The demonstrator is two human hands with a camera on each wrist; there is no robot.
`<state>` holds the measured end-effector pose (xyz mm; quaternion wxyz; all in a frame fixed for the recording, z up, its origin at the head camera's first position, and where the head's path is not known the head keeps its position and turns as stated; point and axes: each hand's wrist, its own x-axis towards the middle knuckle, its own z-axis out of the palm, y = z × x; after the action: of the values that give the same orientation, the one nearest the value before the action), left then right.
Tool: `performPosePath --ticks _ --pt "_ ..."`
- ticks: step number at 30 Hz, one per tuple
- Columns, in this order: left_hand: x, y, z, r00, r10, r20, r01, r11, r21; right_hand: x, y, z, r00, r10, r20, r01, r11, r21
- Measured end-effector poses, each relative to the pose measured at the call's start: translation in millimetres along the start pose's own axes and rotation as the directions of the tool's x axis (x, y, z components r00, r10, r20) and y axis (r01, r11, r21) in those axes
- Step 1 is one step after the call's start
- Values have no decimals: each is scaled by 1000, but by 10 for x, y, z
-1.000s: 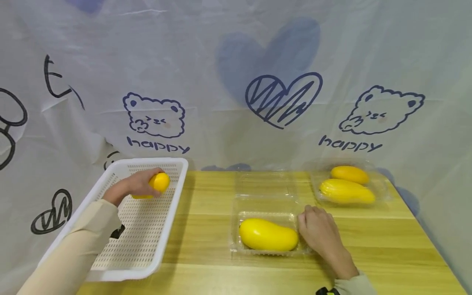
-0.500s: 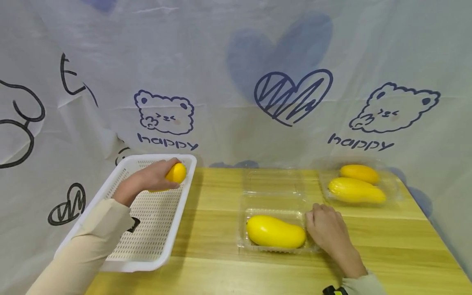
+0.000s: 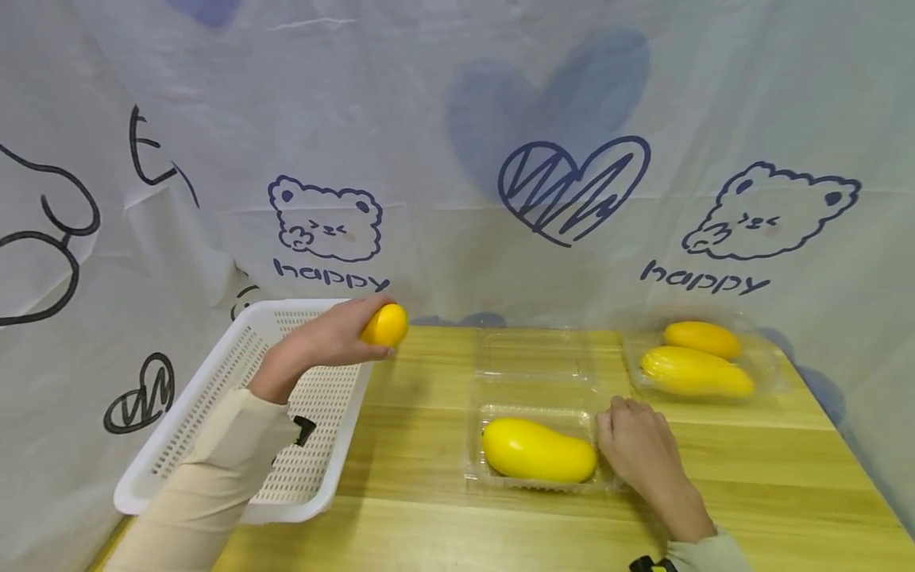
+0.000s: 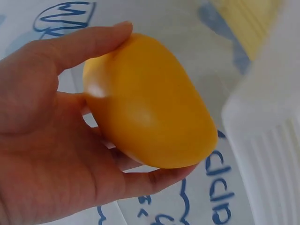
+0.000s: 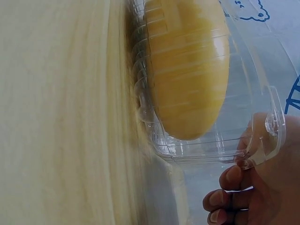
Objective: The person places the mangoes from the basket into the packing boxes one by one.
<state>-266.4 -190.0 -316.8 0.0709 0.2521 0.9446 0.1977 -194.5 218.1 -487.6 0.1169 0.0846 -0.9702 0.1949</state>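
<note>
My left hand (image 3: 343, 334) grips a yellow mango (image 4: 150, 103), thumb on one side and fingers curled beneath, above the right rim of the white basket (image 3: 343, 445). Its rounded end shows in the head view. On the table an open clear plastic clamshell box (image 3: 472, 469) holds another mango (image 3: 539, 451) lying on its side. At the box's right edge my right hand (image 3: 639, 441) pinches the rim between thumb and finger, as the right wrist view shows; the other fingers are curled. The box's lid (image 3: 532, 353) lies folded back toward the wall.
A second clear box (image 3: 632, 381), at the back right, contains two mangoes (image 3: 696, 372). A printed cloth (image 3: 443, 238) hangs behind and beside the wooden table (image 3: 415, 508). The basket's perforated floor shows under the left arm.
My left hand has lifted the mango from inside the basket and carried it right, over the rim. The right hand keeps its hold on the box. The head view has shifted slightly.
</note>
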Motion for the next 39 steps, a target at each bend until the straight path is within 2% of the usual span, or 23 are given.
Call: performPosePath --ticks 5,8,12,15,18,23,25,27,30,32,34,37,39 --pt "83 147 23 998 7 -65 -11 998 -69 11 -1 -8 1000 5 4 -5 1000 9" --pt "81 213 57 993 -32 -113 20 994 -106 11 0 -1 1000 7 8 -7 1000 13" --pt "66 268 121 977 -77 -201 46 987 -153 2 5 13 1000 8 4 -8 1000 16" --pt "90 293 174 959 -76 -273 22 981 -195 -9 11 13 1000 16 8 -16 1000 9" --pt "114 317 226 922 -108 -372 12 967 -253 -14 18 12 1000 18 9 -18 1000 10" --pt "113 336 294 831 -201 -519 -8 928 -372 6 18 26 1000 6 0 -6 1000 23" --pt "117 347 323 810 -231 -538 -35 898 -439 8 24 21 1000 12 8 -13 1000 16" --pt "126 357 356 803 -254 -539 -85 846 -526 9 33 9 1000 23 11 -23 1000 6" --pt "108 357 407 798 -304 -520 -155 730 -665 13 30 3 1000 26 11 -26 1000 12" --pt "78 344 447 803 -334 -495 -188 646 -740 13 18 7 1000 22 2 -22 1000 18" --pt "36 343 489 808 -361 -466 -194 583 -789 3 5 13 1000 20 4 -21 999 27" --pt "-16 366 552 817 -371 -442 -186 557 -810 -11 -4 18 1000 21 -7 -21 1000 22" --pt "-41 403 586 818 -373 -439 -176 563 -807 -12 -1 16 1000 22 -16 -22 1000 16"
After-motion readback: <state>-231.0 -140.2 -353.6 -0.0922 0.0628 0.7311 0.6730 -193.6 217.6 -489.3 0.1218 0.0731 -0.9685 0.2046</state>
